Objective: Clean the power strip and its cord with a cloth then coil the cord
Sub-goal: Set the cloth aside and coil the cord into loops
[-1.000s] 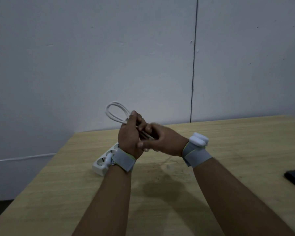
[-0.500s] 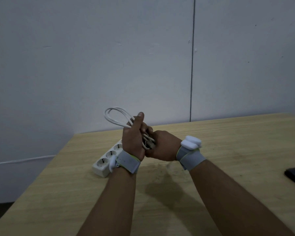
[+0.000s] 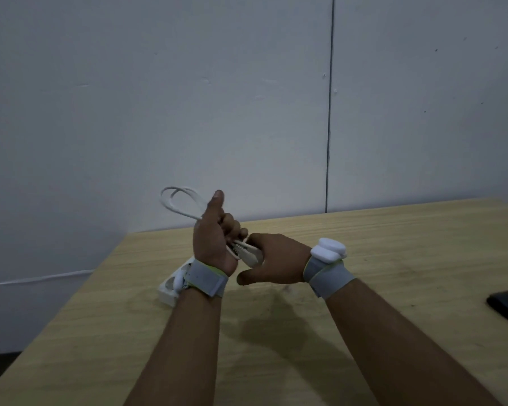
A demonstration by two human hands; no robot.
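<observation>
Head view: cord [image 3: 179,204] (looped) in left hand [image 3: 211,241]

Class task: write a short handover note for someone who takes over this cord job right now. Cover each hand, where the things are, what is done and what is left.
Left hand: closed on the gathered cord, loops sticking up behind it, thumb raised.
Right hand: grips the plug end right beside the left hand.
Power strip: lies on the table, partly hidden by the left wrist.
No cloth is in view, so the wiping cannot be judged.
Done: most of the cord is looped.
Left: probably secure the plug end, then set the coil down by the strip.
</observation>
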